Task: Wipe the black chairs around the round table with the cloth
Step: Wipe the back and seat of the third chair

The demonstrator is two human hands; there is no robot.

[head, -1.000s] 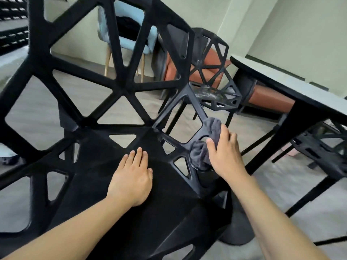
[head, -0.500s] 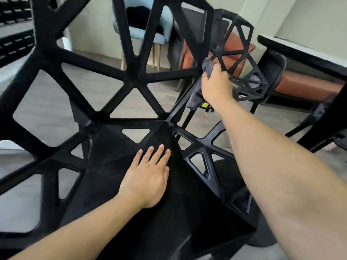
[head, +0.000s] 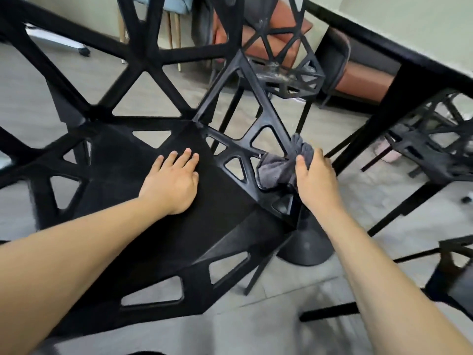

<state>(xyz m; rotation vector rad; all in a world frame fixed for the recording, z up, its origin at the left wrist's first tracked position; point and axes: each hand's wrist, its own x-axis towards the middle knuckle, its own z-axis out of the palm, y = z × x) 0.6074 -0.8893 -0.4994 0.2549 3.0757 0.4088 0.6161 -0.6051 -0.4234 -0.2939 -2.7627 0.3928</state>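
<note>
Currently we wipe the chair (head: 158, 226) side strut, right hand (head: 316, 183) gripping the cloth (head: 276, 172), left hand (head: 171, 183) flat on the seat; next, likely the adjoining struts.

No legible text, label, brand, number or sign on anything in view.

Left hand (head: 172, 183) rests flat on black chair (head: 143, 226) seat; right hand (head: 316, 181) presses grey cloth (head: 277, 172) against its lattice side.
</note>
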